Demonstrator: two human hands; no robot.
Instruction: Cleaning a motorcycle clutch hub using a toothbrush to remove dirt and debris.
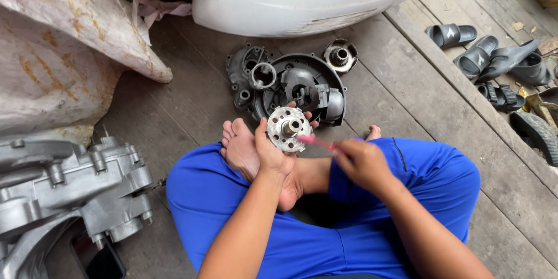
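We clamp our left hand (268, 150) around the perforated metal disc (288, 128), tilting it up just before the dark engine cover (302, 87), so our right hand (361, 163), pinching the pink brush (317, 141), reaches its face.

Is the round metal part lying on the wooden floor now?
No, the left hand holds the round metal part up above the lap, while the right hand puts a pink brush against it.

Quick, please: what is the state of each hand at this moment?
Left hand: closed, its grip on a round metal disc with holes.
Right hand: closed, its grip on a pink brush touching the disc.
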